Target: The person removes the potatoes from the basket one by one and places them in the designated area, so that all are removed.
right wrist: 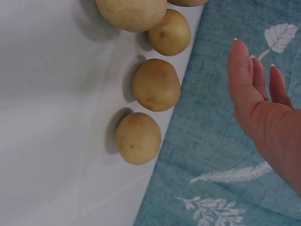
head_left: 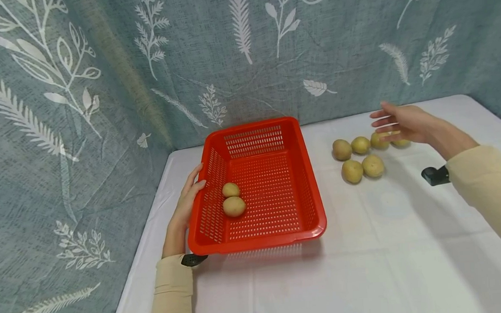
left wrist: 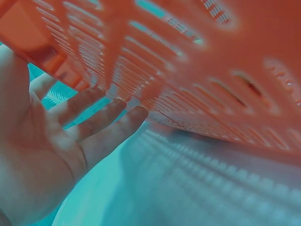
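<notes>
potatoes [head_left: 361,156] are seen as a loose group of six on the white table [head_left: 366,264], well to the right of the red basket [head_left: 276,240]. two more potatoes [head_left: 233,200] are seen inside the basket, near its left wall, one just behind the other and almost touching.

the right hand [head_left: 399,122] is held above the far side of the loose group, on the side away from the basket, fingers straight and slightly spread, nothing gripped. in the right wrist view its fingers [right wrist: 244,77] are shown extended, apart from the potatoes, with the leaf-patterned curtain [right wrist: 211,155] behind them.

the left hand [head_left: 187,204] is laid against the basket's left wall from outside, fingers straight, fingertips at the rim. in the left wrist view the palm [left wrist: 42,160] is seen open, with the fingers [left wrist: 101,120] reaching up to the slotted wall [left wrist: 197,84]; nothing is curled round the rim.
</notes>
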Demonstrator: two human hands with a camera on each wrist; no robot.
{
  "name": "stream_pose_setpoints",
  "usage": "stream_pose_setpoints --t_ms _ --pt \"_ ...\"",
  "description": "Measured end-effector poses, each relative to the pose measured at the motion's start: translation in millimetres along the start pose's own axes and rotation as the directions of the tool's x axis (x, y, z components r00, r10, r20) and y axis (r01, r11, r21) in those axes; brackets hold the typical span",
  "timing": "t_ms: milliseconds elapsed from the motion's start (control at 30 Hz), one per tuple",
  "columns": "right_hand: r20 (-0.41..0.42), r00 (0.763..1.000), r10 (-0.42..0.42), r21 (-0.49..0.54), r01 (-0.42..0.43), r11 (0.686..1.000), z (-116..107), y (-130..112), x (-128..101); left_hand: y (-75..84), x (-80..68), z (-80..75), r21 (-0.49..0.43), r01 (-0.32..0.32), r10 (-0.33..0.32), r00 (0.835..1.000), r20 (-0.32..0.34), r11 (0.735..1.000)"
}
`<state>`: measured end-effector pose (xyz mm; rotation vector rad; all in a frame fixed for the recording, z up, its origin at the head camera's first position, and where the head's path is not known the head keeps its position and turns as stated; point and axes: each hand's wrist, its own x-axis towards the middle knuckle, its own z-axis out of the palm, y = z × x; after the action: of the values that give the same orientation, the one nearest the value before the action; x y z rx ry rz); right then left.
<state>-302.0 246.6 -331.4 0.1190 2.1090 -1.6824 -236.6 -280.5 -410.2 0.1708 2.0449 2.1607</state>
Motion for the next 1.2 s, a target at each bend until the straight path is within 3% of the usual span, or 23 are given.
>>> stream_pose_setpoints --t_ms 200,533,967,1200 --pt "0.022 1.000 0.005 0.003 -0.005 1.000 1.3 -0.6 3.5 -0.9 -1.4 -2.3 0.005 -0.004 0.004 1.000 -0.002 1.000" --pt "0.084 0.996 -0.012 0.122 0.002 0.993 4.8 -9.8 9.9 -1.1 -2.7 -3.4 -0.019 -0.012 0.012 1.000 0.001 1.000" --pt "0.118 0.993 -0.026 0.240 -0.003 0.971 41.0 -34.2 20.3 -1.0 -0.5 -3.6 -0.002 -0.010 0.010 1.000 0.006 1.000" --pt "0.138 0.989 -0.051 0.223 0.019 0.975 60.5 -46.6 25.0 -1.8 0.6 -2.2 -0.024 -0.013 0.013 1.000 0.019 1.000"
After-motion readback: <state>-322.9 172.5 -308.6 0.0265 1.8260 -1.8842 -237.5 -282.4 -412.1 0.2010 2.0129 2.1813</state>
